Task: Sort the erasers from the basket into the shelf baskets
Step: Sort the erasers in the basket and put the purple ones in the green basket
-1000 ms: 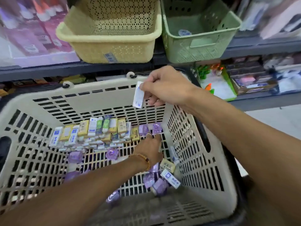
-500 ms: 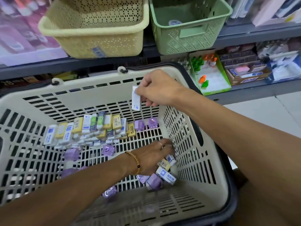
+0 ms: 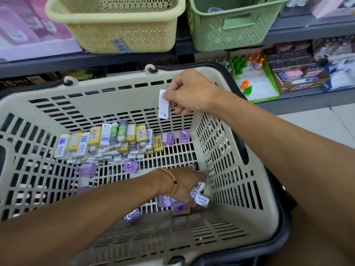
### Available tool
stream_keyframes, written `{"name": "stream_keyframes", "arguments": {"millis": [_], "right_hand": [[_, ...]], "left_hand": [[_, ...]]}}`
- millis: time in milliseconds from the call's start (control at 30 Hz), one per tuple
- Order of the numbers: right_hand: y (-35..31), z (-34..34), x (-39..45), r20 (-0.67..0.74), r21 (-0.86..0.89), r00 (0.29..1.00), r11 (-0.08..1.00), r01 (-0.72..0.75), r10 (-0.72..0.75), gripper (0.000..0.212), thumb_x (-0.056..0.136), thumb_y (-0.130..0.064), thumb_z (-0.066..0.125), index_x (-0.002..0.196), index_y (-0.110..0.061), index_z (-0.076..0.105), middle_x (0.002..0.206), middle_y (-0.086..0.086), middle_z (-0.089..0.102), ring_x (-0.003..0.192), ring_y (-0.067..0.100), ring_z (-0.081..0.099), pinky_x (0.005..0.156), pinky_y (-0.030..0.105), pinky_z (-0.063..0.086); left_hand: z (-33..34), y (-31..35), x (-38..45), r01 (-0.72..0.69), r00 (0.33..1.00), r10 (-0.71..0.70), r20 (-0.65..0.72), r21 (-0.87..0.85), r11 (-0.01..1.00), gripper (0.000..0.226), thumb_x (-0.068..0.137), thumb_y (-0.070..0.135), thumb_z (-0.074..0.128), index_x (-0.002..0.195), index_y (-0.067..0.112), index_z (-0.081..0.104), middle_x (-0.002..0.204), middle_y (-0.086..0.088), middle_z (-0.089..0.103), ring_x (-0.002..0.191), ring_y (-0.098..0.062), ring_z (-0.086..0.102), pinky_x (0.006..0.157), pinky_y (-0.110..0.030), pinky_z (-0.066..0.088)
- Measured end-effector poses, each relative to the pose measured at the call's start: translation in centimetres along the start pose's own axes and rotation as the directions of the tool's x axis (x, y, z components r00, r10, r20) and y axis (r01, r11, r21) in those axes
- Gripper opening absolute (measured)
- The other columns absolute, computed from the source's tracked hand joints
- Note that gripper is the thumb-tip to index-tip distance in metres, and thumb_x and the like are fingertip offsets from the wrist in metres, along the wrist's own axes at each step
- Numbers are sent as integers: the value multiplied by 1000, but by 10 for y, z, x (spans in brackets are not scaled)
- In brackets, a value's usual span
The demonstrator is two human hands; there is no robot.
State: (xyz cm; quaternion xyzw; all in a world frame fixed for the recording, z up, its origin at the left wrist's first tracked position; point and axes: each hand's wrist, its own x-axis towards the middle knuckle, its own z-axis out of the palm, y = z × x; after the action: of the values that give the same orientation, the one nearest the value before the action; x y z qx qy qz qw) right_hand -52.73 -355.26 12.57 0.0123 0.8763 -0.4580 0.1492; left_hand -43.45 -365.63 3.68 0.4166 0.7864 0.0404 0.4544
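Observation:
A beige slotted shopping basket (image 3: 240, 189) holds a pile of white, yellow and green boxed erasers (image 3: 107, 143) at its far side and scattered purple erasers (image 3: 130, 166). My right hand (image 3: 192, 95) hovers over the basket's far right corner, pinching a white and blue eraser (image 3: 163, 104) that hangs upright. My left hand (image 3: 184, 184) is down on the basket floor at the right, fingers closing on a white and blue eraser (image 3: 199, 186); another one (image 3: 200, 200) and purple erasers (image 3: 177, 206) lie against it. On the shelf above stand a yellow basket (image 3: 123, 29) and a green basket (image 3: 234, 29).
The dark shelf edge (image 3: 96, 62) runs just beyond the shopping basket. A green display tray (image 3: 255, 87) with small bottles and boxes of stationery (image 3: 295, 77) sit on the lower shelf to the right. Pink packages (image 3: 28, 31) fill the upper left.
My left hand has moved from the far purple erasers toward me, down to the erasers at the basket's right side. My right hand keeps holding its white eraser in about the same place.

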Motion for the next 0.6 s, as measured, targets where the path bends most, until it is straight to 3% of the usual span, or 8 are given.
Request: {"name": "stream_keyframes", "arguments": {"millis": [133,367,533,600], "right_hand": [[0,-1,2,-4,-16,1000,1000,8,-8,20,94,-21,59,100,-4,67,85,8,75,66,11,70,69,32,62],[1,-1,4,-6,-19,1000,1000,16,-16,17,94,-19,58,97,-5,67,82,6,73,59,6,67,63,27,59],[-1,-1,5,-9,-28,1000,1000,9,-9,16,93,-19,59,94,-6,67,81,6,74,57,6,67,61,25,58],[0,1,5,-7,-42,1000,999,12,-12,18,93,-20,59,96,-5,68,82,7,74,59,7,68,63,27,59]], "left_hand": [[2,1,0,6,1000,-6,7,23,1000,53,88,13,66,136,8,44,127,-14,55,115,-29,53,91,-34,44],[11,-27,0,38,997,-33,64,-75,996,40,82,25,74,117,17,58,110,-4,62,98,-21,58,75,-27,44],[26,-50,-3,120,991,-122,52,34,992,67,84,34,71,141,13,42,127,-7,57,110,-23,54,79,-24,36],[31,-51,-3,122,992,-122,13,20,992,64,84,31,70,140,13,44,128,-7,57,114,-24,54,80,-24,36]]}}
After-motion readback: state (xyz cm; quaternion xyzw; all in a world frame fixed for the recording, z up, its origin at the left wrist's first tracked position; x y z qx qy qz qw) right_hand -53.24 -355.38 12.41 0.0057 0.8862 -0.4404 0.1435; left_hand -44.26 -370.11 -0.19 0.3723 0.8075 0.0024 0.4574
